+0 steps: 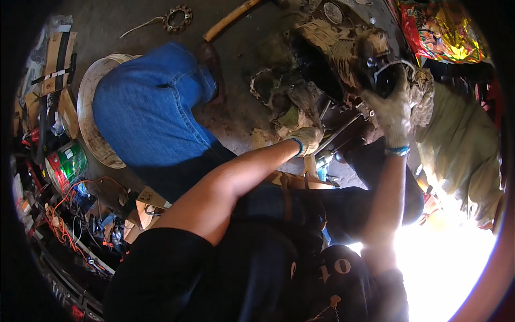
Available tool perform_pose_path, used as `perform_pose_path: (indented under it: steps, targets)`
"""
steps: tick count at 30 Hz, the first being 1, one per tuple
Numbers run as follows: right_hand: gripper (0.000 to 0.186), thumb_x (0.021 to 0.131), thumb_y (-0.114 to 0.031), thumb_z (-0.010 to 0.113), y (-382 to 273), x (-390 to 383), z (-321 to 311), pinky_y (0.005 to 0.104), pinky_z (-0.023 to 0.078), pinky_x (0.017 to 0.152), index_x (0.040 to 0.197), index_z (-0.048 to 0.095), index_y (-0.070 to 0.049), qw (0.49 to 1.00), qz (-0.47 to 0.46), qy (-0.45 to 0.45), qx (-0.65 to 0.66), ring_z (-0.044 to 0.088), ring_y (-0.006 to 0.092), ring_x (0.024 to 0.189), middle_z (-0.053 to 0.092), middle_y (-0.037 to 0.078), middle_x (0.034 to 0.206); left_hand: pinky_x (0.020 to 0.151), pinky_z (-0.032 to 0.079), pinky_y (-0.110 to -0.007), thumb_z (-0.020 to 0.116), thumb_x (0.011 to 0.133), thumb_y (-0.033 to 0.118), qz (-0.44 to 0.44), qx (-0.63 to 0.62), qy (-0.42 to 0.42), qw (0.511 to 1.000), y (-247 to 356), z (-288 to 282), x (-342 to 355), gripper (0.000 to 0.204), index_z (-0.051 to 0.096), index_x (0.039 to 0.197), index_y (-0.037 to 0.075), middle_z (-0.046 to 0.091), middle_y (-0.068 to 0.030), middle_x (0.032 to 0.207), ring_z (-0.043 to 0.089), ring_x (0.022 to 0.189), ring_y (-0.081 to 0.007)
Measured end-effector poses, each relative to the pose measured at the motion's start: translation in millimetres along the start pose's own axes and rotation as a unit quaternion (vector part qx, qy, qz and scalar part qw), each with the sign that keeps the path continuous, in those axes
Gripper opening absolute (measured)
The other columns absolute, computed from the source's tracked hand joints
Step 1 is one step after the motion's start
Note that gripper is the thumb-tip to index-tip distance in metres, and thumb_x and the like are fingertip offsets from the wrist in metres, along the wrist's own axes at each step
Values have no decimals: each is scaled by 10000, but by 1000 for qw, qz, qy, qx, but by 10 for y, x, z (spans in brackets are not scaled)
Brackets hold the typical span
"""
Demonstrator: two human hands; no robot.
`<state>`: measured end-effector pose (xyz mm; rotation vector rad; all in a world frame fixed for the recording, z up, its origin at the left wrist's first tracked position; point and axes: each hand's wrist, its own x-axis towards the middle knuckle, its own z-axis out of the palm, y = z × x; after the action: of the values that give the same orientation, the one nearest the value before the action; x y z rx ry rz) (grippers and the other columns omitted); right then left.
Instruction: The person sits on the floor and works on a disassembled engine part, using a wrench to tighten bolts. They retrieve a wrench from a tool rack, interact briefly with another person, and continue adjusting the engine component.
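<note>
a dark, grease-stained floor (236,70) spreads beneath a seated or crouching person, seen from above, whose bent left leg in faded blue denim (150,102) fills the left of the view. at the far right hangs or lies a large, wrinkled khaki cloth (461,134). behind the left knee sits a round, off-white tub (88,115) with a dirty rim. at upper right, in front of the person, is the thing being handled: a bulky, blackened metal part (370,56) with a pale curved edge, resting among dirty, crumpled fabric. beyond it is a shiny red-and-gold plastic package (442,32). the right hand (390,110), in a soiled whitish knit glove, touches the metal part, thumb and fingers apart along its near side; how firmly it grips cannot be told. the left hand (309,140), gloved alike, is curled low beside a grimy, bunched rag (292,99); what it holds, if anything, is unclear. a thick wooden handle (230,20) lies at the top, and left of it a small brown notched ring (177,20) with a pale tail. the work looks unfinished: the ring lies loose, well apart, while the metal part is under the right hand; how much remains cannot be judged.
</note>
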<state>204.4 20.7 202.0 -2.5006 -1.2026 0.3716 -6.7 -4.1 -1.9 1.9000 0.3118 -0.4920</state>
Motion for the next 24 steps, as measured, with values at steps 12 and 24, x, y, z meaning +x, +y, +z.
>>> perform_pose_path:
  steps: [12,24]
  targets:
    - [982,709,-494,843,742,1237,-203,409,467,1063,1502,426,-93,998,-3,-53,43,607,341,1234,623,236,1339,1201,309,-450,641,900,563,-322,84,243,911,-167,-812,-245,933,240,1577,62,307,-240,1597,308,1471,-408]
    - [420,1014,-353,567,2040,1111,87,349,548,908,1343,634,-102,841,235,-163,459,641,217,1153,681,83,1272,1057,478,-456,631,888,421,-374,7,13,927,-784,-728,-3,661,471,1412,50,606,-246,1316,615,1177,-392]
